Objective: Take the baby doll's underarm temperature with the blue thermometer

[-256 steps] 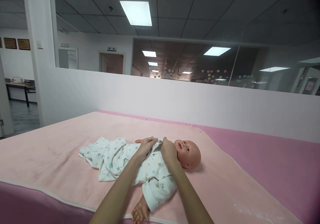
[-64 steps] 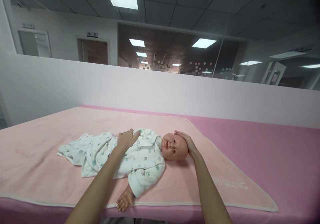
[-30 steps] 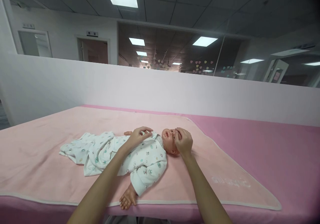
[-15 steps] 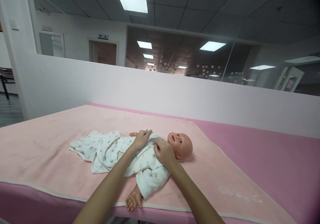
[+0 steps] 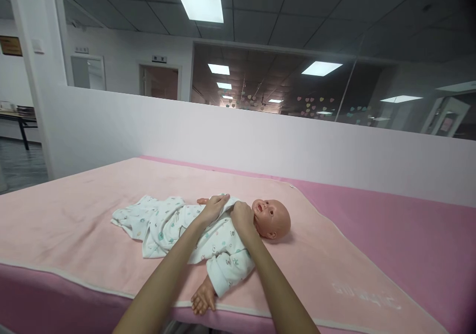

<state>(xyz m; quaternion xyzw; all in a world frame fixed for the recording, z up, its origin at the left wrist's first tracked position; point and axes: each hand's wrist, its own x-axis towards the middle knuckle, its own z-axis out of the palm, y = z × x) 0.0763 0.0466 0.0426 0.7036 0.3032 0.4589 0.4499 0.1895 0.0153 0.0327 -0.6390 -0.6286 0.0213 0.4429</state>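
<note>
Lying face-up on peach blanket [image 5: 74, 210], mid-bed, head to right: doll [image 5: 274, 218] in white romper [image 5: 167, 223]. L hand [image 5: 213, 209] fingers pinch romper collar at far shoulder. R hand [image 5: 243, 218] curled shut on fabric just under doll's chin.

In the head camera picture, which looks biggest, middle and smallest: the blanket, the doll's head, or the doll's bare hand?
1. blanket, by far the biggest
2. doll's head
3. doll's bare hand, which looks smallest even though it lies nearer the camera
</note>
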